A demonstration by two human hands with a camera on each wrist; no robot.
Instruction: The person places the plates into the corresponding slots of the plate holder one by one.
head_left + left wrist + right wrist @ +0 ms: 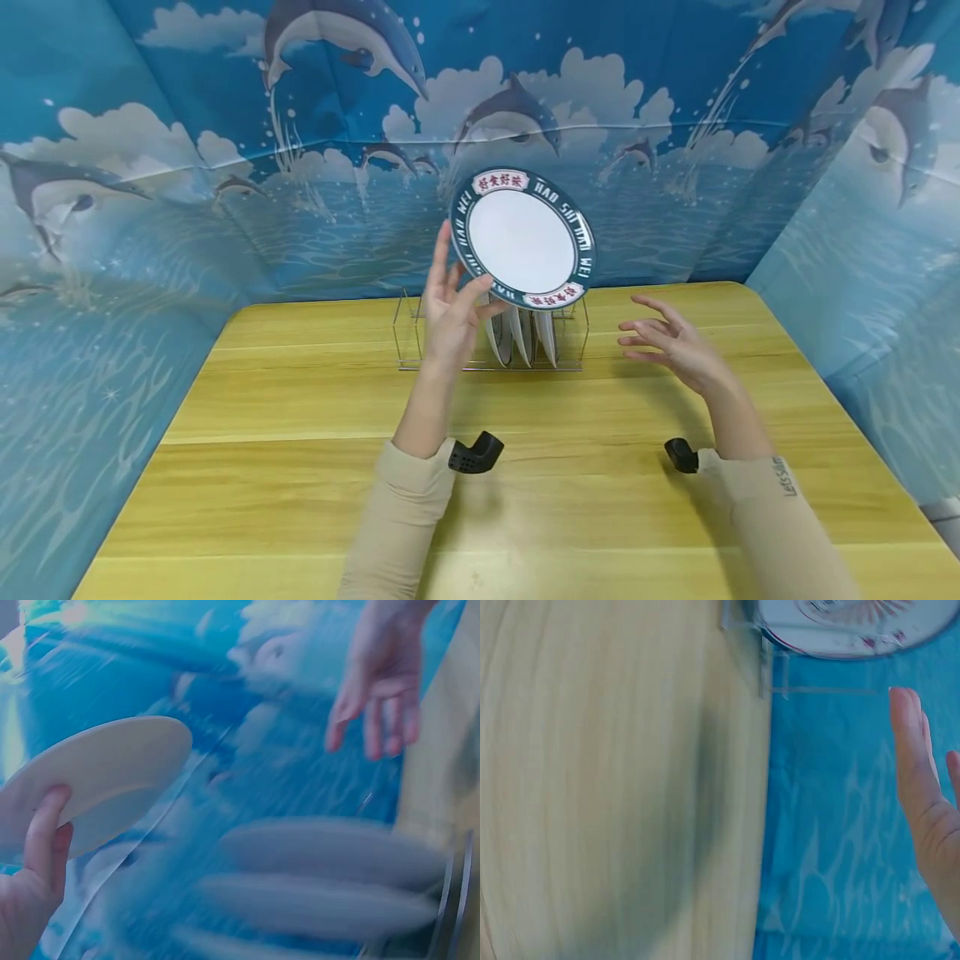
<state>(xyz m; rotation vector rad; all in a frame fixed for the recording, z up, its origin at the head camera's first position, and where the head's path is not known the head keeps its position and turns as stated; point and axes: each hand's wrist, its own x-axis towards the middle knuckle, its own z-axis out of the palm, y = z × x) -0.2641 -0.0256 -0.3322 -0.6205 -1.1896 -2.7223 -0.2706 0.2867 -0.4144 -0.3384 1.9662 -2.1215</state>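
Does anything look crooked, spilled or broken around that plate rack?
Nothing stands out: no visible spills or breakage. The dark-rimmed plate tilts, but the left hand holds it; the other plates stand on edge in the wire rack.

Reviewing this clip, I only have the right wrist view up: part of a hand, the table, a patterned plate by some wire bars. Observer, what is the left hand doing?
Observer: In the head view, the left hand grips a round plate by its edge, holding it up at a tilt.

Reviewer: Any lettering on that plate?

Observer: Yes, its dark rim reads HAO SHI HAO WEI, along with red Chinese characters.

Reviewer: Are more plates standing by those wire bars?

Observer: The head view shows at least three plates on edge, side by side in the wire rack.
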